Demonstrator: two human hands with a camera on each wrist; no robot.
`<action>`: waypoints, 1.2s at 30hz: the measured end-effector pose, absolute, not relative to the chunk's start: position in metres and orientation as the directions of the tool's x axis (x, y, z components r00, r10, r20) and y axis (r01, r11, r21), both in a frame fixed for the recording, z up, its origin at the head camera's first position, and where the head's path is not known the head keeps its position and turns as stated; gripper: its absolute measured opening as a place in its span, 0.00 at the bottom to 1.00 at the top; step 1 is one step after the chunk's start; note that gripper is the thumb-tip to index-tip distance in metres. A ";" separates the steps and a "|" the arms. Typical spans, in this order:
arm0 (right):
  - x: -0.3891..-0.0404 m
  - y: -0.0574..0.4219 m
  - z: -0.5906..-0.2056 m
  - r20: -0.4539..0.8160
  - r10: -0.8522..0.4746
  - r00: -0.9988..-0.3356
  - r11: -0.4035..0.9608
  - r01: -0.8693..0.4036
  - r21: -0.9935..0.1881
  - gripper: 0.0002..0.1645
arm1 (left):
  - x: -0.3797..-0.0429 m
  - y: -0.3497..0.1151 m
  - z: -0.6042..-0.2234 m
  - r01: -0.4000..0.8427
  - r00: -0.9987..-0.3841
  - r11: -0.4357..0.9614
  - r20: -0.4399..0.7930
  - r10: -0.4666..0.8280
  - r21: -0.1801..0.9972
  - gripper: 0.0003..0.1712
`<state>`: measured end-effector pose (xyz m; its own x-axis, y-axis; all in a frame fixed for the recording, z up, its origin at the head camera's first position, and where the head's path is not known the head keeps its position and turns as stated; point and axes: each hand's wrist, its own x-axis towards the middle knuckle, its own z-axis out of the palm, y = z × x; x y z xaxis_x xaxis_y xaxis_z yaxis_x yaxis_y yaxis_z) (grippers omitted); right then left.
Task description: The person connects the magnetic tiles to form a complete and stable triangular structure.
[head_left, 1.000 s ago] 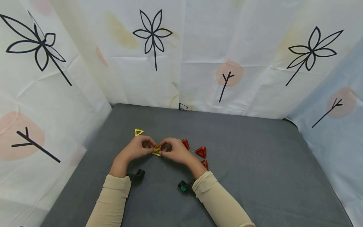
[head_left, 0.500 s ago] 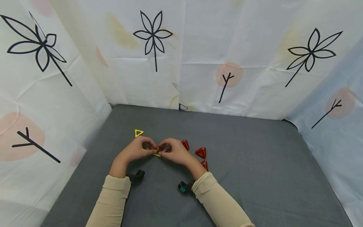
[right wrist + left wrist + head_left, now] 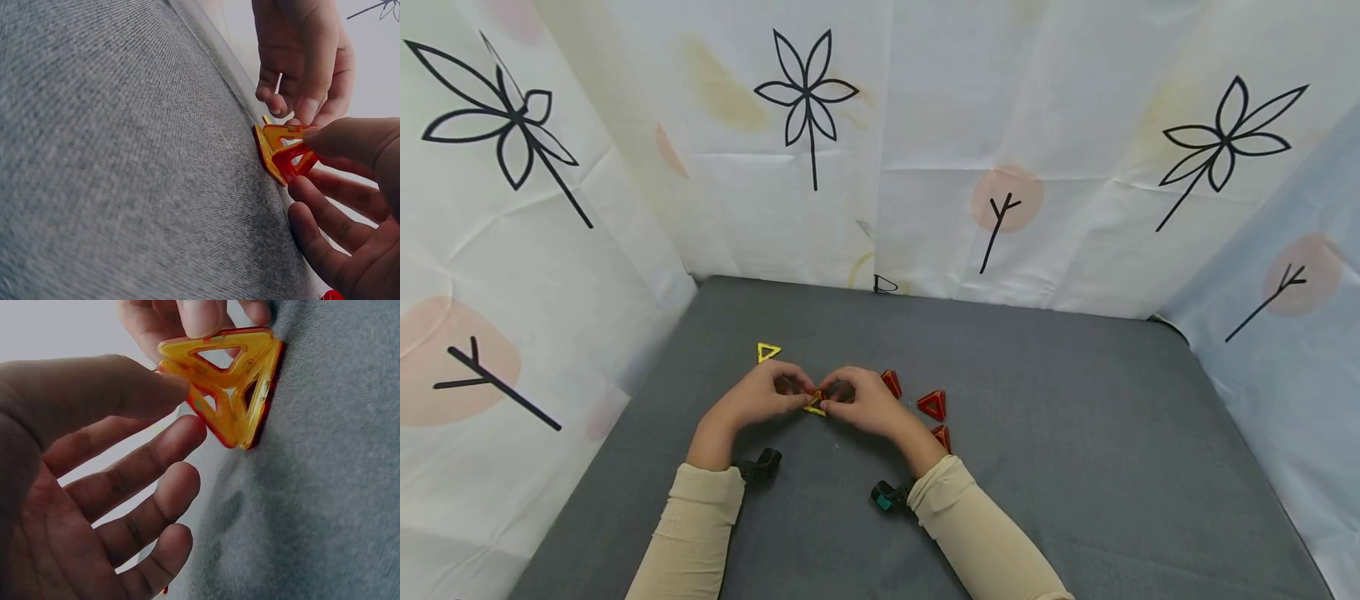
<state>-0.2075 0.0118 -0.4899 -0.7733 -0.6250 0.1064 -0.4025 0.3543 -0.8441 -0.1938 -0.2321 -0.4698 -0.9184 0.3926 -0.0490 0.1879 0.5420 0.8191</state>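
Between my hands is a small pyramid of magnetic triangle tiles (image 3: 257, 412), yellow-orange with red edges, with its sides leaning together. In the left wrist view, my left hand (image 3: 763, 392) pinches one side tile by thumb and forefinger, while the other fingers are loosely bent. My right hand (image 3: 865, 400) pinches another side tile; its thumb (image 3: 350, 139) lies across that face in the right wrist view. The pyramid (image 3: 270, 156) sits at or just above the grey cloth; contact with it is unclear. Fingers hide part of the pyramid.
A yellow triangle tile (image 3: 767, 352) lies beyond my left hand. Three red triangle pieces lie by my right hand and forearm: one near the knuckles (image 3: 891, 382), one farther right (image 3: 932, 405), one beside the wrist (image 3: 942, 437). A patterned white curtain (image 3: 925, 125) borders the grey table (image 3: 1075, 467).
Both hands stay nearly in place. Since a second ago the yellow tiles between the fingertips have tipped and look more drawn together, with more red showing at the top.
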 end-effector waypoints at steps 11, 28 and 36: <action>-0.209 0.012 -0.490 0.114 -0.620 -0.776 0.362 -0.413 -0.836 0.14 | -0.199 -0.241 -0.475 0.102 -0.995 0.648 0.089 0.053 0.755 0.18; -0.210 0.013 -0.492 0.118 -0.627 -0.770 0.365 -0.425 -0.828 0.14 | -0.206 -0.261 -0.488 0.014 -0.994 0.697 0.082 -0.065 0.717 0.29; -0.208 0.013 -0.493 0.117 -0.631 -0.767 0.354 -0.419 -0.836 0.14 | -0.210 -0.263 -0.488 0.031 -0.995 0.705 0.089 -0.045 0.709 0.30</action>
<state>-0.2078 0.0127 -0.4926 -0.7669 -0.6310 0.1171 -0.4191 0.3542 -0.8360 -0.2103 -0.2626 -0.4880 -0.9951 -0.0448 0.0886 0.0314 0.7046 0.7090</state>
